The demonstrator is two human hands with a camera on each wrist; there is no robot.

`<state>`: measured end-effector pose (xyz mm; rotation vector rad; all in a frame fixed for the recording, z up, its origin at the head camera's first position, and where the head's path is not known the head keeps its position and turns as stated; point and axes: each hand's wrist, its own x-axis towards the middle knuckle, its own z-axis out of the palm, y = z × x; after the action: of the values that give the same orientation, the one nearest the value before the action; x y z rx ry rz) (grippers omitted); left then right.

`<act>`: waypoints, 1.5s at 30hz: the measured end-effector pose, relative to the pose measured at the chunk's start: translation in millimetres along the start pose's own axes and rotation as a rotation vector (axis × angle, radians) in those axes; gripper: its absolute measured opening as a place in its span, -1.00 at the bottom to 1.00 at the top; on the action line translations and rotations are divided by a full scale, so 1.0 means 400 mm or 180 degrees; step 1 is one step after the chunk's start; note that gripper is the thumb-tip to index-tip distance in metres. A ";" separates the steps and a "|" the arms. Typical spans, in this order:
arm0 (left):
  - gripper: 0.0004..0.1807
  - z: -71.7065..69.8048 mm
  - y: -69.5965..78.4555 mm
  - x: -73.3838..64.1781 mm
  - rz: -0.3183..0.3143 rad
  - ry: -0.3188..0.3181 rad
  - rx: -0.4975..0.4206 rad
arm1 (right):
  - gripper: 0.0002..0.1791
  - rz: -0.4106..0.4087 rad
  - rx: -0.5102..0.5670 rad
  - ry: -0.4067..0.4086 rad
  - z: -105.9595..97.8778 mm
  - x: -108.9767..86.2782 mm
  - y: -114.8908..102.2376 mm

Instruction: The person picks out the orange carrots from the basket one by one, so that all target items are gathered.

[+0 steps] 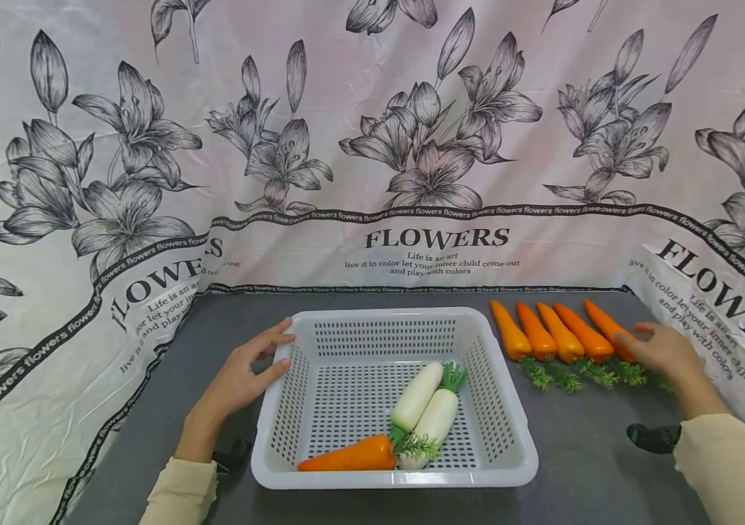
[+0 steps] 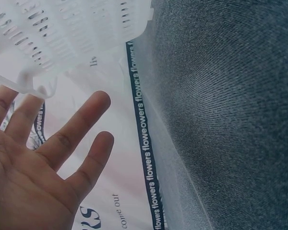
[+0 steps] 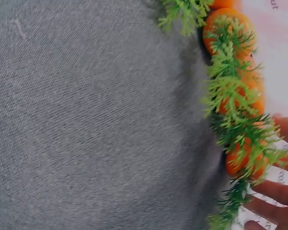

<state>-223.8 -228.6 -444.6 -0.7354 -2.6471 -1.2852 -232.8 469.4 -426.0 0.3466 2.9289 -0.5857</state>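
Note:
My left hand point(image 1: 241, 372) rests on the left rim of a white plastic basket point(image 1: 379, 478), its thumb and fingertips touching the edge. In the left wrist view, its fingers are spread and fairly straight beside the basket's slotted wall point(image 2: 81, 28). Inside the basket lie an orange carrot point(image 1: 349, 455) and two white radishes point(image 1: 417, 397) with green tops. At the right, my right hand point(image 1: 668, 354) is at the rightmost carrot point(image 1: 602, 319) of a row, fingertips against its side. The right wrist view shows those fingers loosely extended near the carrot's green leaves point(image 3: 252, 139).
Several more carrots point(image 1: 536, 335) lie side by side right of the basket, leafy tops toward me. A dark grey cloth point(image 1: 576, 437) covers the table. Flower-printed fabric point(image 1: 438, 255) hangs behind and along both sides.

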 end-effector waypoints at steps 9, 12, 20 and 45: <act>-0.53 -0.001 0.001 0.004 0.0020 -0.0012 -0.0032 | -0.12 -0.0424 -0.0106 0.0894 -0.034 0.001 -0.144; -0.53 -0.002 0.001 0.004 0.0029 -0.0007 -0.0015 | -0.24 -0.1049 0.0036 0.1013 -0.046 -0.019 -0.259; -0.53 0.000 -0.002 0.005 0.0036 -0.0005 -0.0017 | -0.40 -0.2572 0.0140 -0.0180 -0.031 -0.117 -0.570; -0.53 -0.001 0.003 0.002 0.0080 -0.0004 -0.0019 | -0.39 -0.3446 0.0002 -0.2792 0.242 -0.228 -0.860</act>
<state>-223.9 -227.8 -443.2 -0.7679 -2.6275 -1.2874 -222.3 104.4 -374.1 -1.2314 2.0115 -0.5950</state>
